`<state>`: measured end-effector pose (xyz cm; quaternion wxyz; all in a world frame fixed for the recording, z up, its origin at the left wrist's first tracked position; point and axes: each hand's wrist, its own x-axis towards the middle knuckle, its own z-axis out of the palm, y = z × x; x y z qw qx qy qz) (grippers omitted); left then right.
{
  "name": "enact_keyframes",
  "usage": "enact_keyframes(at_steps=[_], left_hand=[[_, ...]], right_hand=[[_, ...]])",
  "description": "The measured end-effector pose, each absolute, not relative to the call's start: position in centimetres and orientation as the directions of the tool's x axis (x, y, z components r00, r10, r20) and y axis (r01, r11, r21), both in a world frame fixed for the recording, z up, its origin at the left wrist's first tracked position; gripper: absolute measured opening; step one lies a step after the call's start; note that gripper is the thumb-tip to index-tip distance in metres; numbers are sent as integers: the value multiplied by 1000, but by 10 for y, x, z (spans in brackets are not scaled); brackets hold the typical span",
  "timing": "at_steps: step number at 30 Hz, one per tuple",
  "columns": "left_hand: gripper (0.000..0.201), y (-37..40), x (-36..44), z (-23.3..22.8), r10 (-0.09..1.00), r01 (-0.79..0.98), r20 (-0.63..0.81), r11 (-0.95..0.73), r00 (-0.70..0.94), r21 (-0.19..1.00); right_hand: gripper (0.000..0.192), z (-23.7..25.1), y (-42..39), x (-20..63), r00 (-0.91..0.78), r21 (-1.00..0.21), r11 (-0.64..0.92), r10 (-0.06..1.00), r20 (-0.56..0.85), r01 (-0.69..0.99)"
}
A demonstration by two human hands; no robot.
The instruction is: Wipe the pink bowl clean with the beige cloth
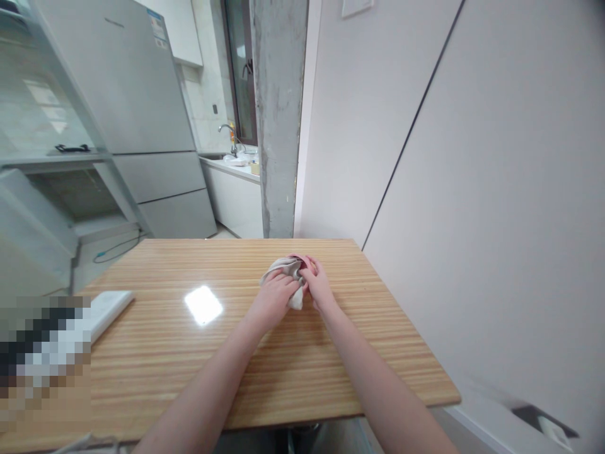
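Observation:
Over the far half of the wooden table (155,353), my two hands work close together on a bunched greyish-white cloth (283,263) and a pink rounded thing (299,256). My left hand (278,295) presses its curled fingers into the cloth, which drapes past the fingertips. Its lower corner hangs below the hand. The fingers of my right hand (319,284) wrap around the right side of the pink thing, its thumb beside the cloth. Only the curved pink upper edge shows; the cloth and my fingers cover the remainder, so its kind is unclear.
A white flat object (111,306) lies at the table's left, next to a blurred-out patch. The white wall (425,208) runs along the right side. Behind stand a grey pillar (281,126), a fridge (127,94) and a counter with a faucet (231,135).

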<state>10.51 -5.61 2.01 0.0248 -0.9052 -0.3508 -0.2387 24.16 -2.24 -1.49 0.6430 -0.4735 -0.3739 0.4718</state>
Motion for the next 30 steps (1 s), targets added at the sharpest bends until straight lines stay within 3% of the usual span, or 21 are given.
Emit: enact_keyframes(at_steps=[5,9,16,20,24,27,30], left_hand=[[16,-61,113,24,697,675,434,-700,571,235],[25,-63,118,19,696,672,441,-700,567,241],[22,-60,111,21,642,648,431,-745,634,157],[20,-61,109,24,588,599,453,-789,670,138],[30,-61,107,22,666,602,550,-728,504,330],[31,-58,106,23,767,512,617,-606,176,609],[33,-53,103,23,843,248,485,-431,-233,867]], right_hand=[[52,-18,-27,235,367,-951,205,924,110,-231],[53,-15,-30,236,399,-951,252,902,163,-181],[52,-7,-30,240,280,-932,137,959,40,-335],[52,-4,-26,249,254,-942,51,966,-38,-331],[44,-9,-19,249,297,-914,97,955,-27,-394],[40,-12,-17,245,297,-890,109,954,-31,-443],[36,-13,-18,241,264,-888,91,964,-35,-450]])
